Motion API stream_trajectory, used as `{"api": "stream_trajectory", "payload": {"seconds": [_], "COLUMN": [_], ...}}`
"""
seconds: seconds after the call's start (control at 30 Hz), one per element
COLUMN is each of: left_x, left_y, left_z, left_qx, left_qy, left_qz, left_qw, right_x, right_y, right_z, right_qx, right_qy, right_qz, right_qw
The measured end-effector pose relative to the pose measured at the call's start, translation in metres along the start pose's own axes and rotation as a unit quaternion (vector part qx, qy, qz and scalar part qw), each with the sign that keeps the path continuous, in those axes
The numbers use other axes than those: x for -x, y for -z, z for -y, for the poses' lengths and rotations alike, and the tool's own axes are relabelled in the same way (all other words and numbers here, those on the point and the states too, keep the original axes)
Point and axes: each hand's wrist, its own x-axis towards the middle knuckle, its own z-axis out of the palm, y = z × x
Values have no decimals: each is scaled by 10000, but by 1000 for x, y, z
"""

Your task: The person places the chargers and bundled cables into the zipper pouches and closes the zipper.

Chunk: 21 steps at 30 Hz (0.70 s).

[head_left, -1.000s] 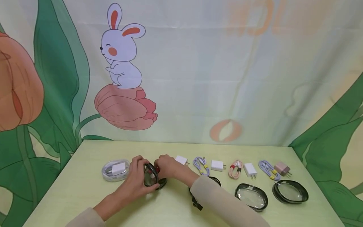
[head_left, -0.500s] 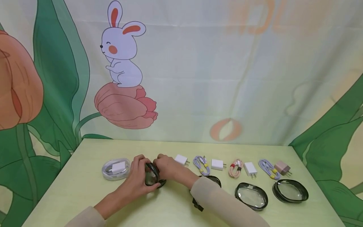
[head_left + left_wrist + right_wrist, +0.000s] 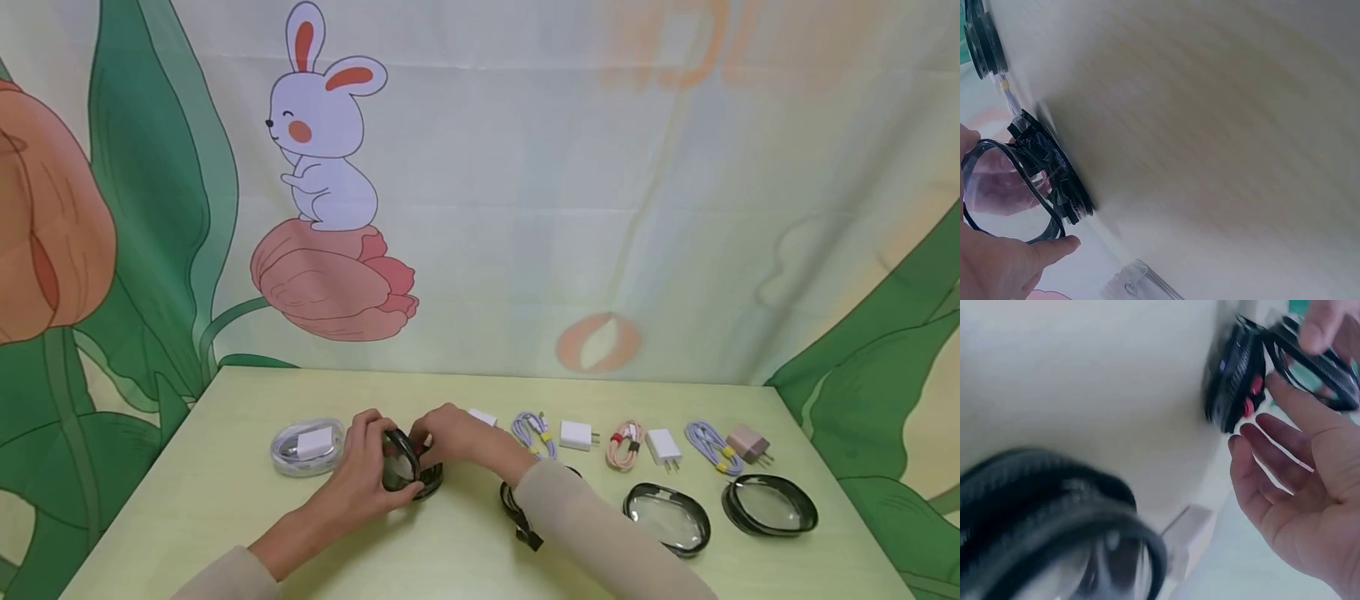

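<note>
A small oval clear pouch (image 3: 427,483) with a black rim stands on the table with its lid raised. My left hand (image 3: 356,471) holds the lid between thumb and fingers, with the rim (image 3: 1013,162) plain in the left wrist view. Just right of the pouch is my right hand (image 3: 461,437). In the right wrist view, the fingers of the right hand (image 3: 1304,469) bend loosely beside the pouch body (image 3: 1229,381) and grip nothing visible. Red pieces (image 3: 1249,400) show inside the pouch. In the head view most of its inside is hidden.
A coiled white cable (image 3: 283,454) with a white charger (image 3: 315,442) lies to the left. Coiled cables (image 3: 624,446) and chargers (image 3: 576,435) line the back. More black-rimmed pouches (image 3: 667,521) lie at the front right, one partly under the right sleeve (image 3: 592,525).
My right hand presses in at the pouch half a second ago, then draws back slightly to the right and away from it. My left hand keeps the lid raised in the same place.
</note>
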Motion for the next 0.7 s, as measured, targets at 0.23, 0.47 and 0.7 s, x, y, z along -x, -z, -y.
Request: {"api": "stream_trajectory", "payload": {"seconds": [0.23,0.47,0.7], "left_x": [0,-1,-3], "left_y": [0,1,1], "left_z": [-1,-1,-2], "left_qx": [83,-154,-486], "left_qy": [134,59,159], "left_qz": [140,335,605], "left_qw": [9998,9993,9969], "right_x": [14,26,29], "right_y": [20,23,13], "right_z": [-29,-54,-64], "right_qx": [40,211,338], "right_qy": [-327,-1038,-1206], "right_qz": [-369,-220,-386], "right_qw": [9988,9941,9914]}}
